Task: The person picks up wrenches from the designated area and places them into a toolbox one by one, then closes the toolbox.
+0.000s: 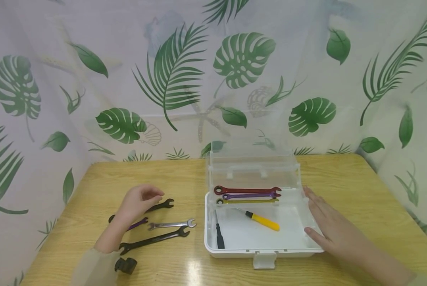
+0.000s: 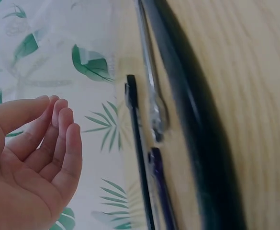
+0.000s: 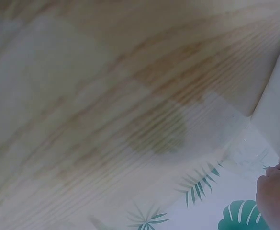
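Observation:
My left hand (image 1: pixel 137 202) hovers over the wrenches at left, fingers loosely curved and holding nothing; the left wrist view shows the bare palm. Closest beneath it is a black wrench (image 1: pixel 165 204), partly hidden. Nearer lie a purple wrench (image 1: pixel 138 224), a silver wrench (image 1: pixel 170 225) and a larger black wrench (image 1: pixel 156 239). With fingers extended, my right hand (image 1: pixel 331 226) rests along the right side of a white toolbox (image 1: pixel 231 253). Inside are a red wrench (image 1: pixel 247 190), a purple wrench (image 1: pixel 251 196), a yellow wrench (image 1: pixel 249 201), a yellow-handled screwdriver (image 1: pixel 265 222) and a black screwdriver (image 1: pixel 219 234).
The toolbox's clear lid (image 1: pixel 252 161) stands raised at the back, and its white latch (image 1: pixel 264 260) hangs at the front. Beside my left sleeve is a small black object (image 1: pixel 125 265). A leaf-patterned curtain (image 1: pixel 185 79) borders the wooden table (image 1: pixel 177 171).

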Tool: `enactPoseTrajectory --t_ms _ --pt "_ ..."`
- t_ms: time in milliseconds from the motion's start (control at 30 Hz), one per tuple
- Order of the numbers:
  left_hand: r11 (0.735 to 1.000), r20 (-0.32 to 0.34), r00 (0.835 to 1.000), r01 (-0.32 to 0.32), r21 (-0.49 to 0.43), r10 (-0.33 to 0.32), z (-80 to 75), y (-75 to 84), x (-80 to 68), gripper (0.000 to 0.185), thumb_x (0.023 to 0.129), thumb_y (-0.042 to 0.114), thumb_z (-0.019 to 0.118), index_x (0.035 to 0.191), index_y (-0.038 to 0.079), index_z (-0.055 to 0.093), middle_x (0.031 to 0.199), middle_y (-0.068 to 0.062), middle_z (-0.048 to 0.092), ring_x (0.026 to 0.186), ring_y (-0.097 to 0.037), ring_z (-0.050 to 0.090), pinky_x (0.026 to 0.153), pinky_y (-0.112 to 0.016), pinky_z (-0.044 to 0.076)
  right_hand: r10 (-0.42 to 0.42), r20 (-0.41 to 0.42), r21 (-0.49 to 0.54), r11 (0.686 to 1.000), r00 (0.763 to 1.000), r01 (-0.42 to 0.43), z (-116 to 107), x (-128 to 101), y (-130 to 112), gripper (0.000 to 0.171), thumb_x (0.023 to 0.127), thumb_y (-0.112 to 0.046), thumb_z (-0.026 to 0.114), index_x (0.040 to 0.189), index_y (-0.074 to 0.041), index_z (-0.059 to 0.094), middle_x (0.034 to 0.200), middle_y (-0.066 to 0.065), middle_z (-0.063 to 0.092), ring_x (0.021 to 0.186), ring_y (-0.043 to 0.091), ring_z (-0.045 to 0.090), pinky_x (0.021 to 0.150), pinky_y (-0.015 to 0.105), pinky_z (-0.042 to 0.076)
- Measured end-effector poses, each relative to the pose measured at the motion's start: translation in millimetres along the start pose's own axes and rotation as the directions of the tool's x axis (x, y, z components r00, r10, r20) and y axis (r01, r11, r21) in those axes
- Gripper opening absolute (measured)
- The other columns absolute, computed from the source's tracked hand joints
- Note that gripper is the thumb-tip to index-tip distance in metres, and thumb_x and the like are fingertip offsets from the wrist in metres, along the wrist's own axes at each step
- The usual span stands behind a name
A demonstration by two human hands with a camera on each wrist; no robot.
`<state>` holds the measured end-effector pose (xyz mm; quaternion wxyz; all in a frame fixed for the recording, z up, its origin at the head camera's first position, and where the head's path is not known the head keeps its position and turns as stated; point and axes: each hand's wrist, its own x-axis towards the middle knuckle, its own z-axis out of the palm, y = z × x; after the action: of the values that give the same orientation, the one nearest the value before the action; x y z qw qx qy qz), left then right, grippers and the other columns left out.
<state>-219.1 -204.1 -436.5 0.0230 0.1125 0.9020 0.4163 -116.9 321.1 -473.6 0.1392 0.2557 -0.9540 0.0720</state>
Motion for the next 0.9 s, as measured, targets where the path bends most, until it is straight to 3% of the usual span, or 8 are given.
enactPoseTrajectory --t_ms 300,900 --pt "0.999 0.0 1.0 0.031 0.012 -0.031 -5.5 -22.0 0.4 0.018 0.103 0.01 0.07 0.114 -0.001 0.076 0.118 -0.02 0.077 0.111 -0.038 0.073 0.098 -0.051 0.06 -0.009 -0.005 -0.001 1.0 1.0 0.009 0 -1 0 0.088 0.102 -0.032 0.069 0.166 0.005 0.022 0.18 0.013 0.014 0.16 -0.007 -0.013 0.124 0.006 -0.009" --pt "0.992 0.023 0.993 0.112 0.061 -0.113 -12.7 -48.0 -2.0 0.018 0.1 0.009 0.072 0.114 -0.002 0.076 0.112 -0.019 0.077 0.104 -0.033 0.073 0.091 -0.046 0.062 0.015 0.021 -0.001 1.0 1.0 -0.015 -2 0 -1 0.088 0.103 -0.034 0.067 0.167 0.002 0.02 0.181 0.006 0.005 0.163 -0.002 -0.009 0.124 0.006 -0.01"
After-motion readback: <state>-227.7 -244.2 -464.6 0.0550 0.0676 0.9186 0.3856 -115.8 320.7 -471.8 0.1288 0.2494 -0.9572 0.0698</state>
